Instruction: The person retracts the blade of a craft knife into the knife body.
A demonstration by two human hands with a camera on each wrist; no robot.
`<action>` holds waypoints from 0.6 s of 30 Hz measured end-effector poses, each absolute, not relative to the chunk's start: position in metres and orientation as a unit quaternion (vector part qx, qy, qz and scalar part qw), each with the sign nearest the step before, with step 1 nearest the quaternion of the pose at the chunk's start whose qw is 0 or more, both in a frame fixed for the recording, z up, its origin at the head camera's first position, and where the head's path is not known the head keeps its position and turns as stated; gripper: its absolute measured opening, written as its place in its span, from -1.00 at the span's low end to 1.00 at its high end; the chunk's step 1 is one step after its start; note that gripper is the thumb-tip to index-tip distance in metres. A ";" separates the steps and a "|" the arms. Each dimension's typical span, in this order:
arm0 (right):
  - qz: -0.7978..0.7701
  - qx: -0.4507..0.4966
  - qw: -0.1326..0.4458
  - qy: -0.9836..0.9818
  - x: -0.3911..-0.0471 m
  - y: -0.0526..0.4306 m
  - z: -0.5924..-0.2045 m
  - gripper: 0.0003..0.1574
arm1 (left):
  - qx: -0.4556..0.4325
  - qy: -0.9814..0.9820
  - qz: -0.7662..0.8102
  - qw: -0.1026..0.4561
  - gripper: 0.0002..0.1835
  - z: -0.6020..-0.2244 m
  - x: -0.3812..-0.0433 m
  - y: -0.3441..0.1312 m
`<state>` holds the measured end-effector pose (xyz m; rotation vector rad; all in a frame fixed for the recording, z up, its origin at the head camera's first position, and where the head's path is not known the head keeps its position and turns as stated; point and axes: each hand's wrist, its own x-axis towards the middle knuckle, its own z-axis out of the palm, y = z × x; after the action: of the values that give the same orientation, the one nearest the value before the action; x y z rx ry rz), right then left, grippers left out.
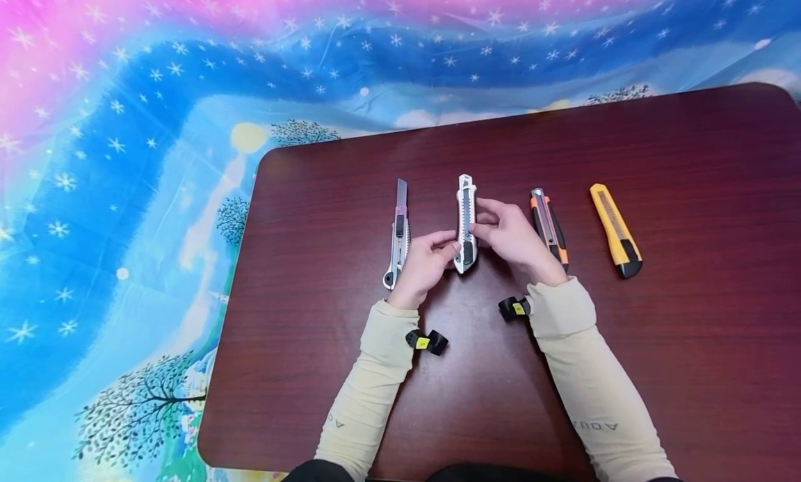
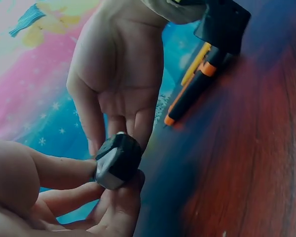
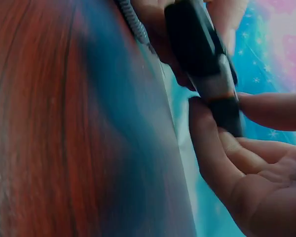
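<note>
A silver and black box cutter [image 1: 466, 214] is held between both hands over the dark table, its narrow front end pointing away from the person. Low on its body, the left hand [image 1: 427, 265] pinches it between thumb and fingers. The right hand [image 1: 514, 234] grips the other side at about mid-length. Seen from the left wrist, the cutter's butt end [image 2: 117, 160] faces the camera between the fingertips of both hands. In the right wrist view, thumb and fingers close on the cutter's dark body [image 3: 192, 37] from either side.
A slim silver cutter [image 1: 400, 225] with its blade out lies beside the left hand. An orange and black cutter [image 1: 546, 221] is partly behind the right wrist, and a yellow one [image 1: 615, 228] lies farther right. Patterned cloth [image 1: 188, 71] hangs behind the table [image 1: 701, 190].
</note>
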<state>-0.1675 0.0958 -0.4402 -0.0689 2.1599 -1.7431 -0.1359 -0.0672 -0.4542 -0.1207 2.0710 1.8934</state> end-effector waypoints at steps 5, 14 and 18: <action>-0.567 -0.019 0.191 0.801 -0.168 0.097 -0.442 -0.31 | -0.029 0.778 0.607 0.158 -0.66 -0.459 -0.135 -0.066; -0.482 -0.018 0.214 0.849 -0.167 0.095 -0.440 -0.31 | -0.017 0.802 0.575 0.162 -0.64 -0.462 -0.133 -0.061; -0.467 -0.013 0.219 0.857 -0.167 0.093 -0.438 -0.31 | 0.001 0.831 0.537 0.147 -0.63 -0.460 -0.132 -0.060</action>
<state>-0.1670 0.0930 -0.4379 -0.0350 2.3702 -1.2908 -0.1317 -0.0600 -0.4600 0.0027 2.3907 1.5448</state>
